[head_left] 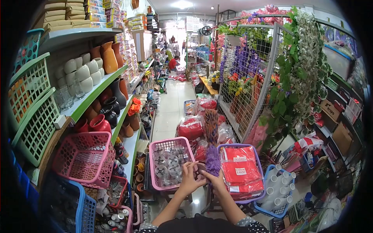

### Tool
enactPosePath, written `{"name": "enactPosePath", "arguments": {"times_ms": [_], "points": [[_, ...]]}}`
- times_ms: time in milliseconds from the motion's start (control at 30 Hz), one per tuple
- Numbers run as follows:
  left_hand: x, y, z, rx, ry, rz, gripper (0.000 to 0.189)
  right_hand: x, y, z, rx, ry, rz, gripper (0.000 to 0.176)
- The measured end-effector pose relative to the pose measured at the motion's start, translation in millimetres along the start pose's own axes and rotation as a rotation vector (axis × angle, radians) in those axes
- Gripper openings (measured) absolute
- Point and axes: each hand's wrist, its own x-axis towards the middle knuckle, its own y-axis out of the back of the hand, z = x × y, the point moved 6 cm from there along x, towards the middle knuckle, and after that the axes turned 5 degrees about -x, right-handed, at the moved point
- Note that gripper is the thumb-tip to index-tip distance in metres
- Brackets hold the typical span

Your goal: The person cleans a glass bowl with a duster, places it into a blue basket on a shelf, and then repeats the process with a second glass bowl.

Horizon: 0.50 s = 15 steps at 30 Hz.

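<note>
- Two grips on my feed: left hand [189, 179] pinches a brown thing [201, 169], maybe tape, too blurry.
- Right hand [216, 181], nearer, closes round the fluffy bundle [212, 157] at its base; its length points straight ahead.

I'm standing in a shop: stocked shelves of vases [109, 58] are lining the aisle [171, 101], and artificial flowers [243, 64] are hanging from a wire rack [271, 72].

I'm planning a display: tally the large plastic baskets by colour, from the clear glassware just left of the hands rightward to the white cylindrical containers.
Pink plastic basket: 1
Purple plastic basket: 1
Blue plastic basket: 1
Total: 3
</note>
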Motion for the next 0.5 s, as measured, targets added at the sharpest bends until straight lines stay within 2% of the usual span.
{"name": "enactPosePath", "arguments": {"times_ms": [67, 100, 167, 200, 267, 300, 367, 400, 467, 500], "points": [[1.0, 3.1, 4.5, -0.018, -0.129, 0.073, 0.087, 1.3, -0.3, 2.3, 0.129, -0.072, -0.015, 0.041], [0.6, 0.9, 5.5, -0.019, -0.128, 0.074, 0.087, 1.6, 2.2, -2.1, 0.128, -0.073, -0.015, 0.041], [-2.6, -0.7, -10.0, -0.868, 0.176, 0.219, 0.072, -2.6, -0.2, -2.8, 0.239, -0.251, -0.115, 0.052], [-3.4, -3.3, -21.6, -0.867, 0.178, 0.218, 0.072, -3.0, 0.7, -1.6, 0.24, -0.252, -0.113, 0.052], [-7.0, -32.2, -56.6, -1.451, 0.407, 0.019, 0.06, -2.0, 3.1, 3.0, 0.228, -0.261, -0.125, 0.048], [-9.2, -36.5, -44.9, -1.436, 0.353, -0.117, 0.05, -0.1, 5.8, 8.4, 0.228, -0.257, -0.122, 0.048], [-12.2, -40.3, -40.4, -1.482, 0.415, -0.152, 0.047, 2.9, 17.8, 11.8, 0.062, -0.096, 0.002, 0.034], [-14.4, -43.9, -40.5, -1.525, 0.48, -0.182, 0.046, 1.4, 19.8, 12.1, 0.063, -0.094, 0.002, 0.034], [-15.7, -47.8, -47.2, -1.442, 0.486, -0.125, 0.049, -9.3, 36.6, -15.3, -0.403, 0.248, 0.221, 0.039], [-15.6, -48.1, -51.3, -1.491, 0.514, -0.073, 0.049, -9.4, 46.4, -10.1, -0.442, 0.215, 0.161, 0.047]]}}
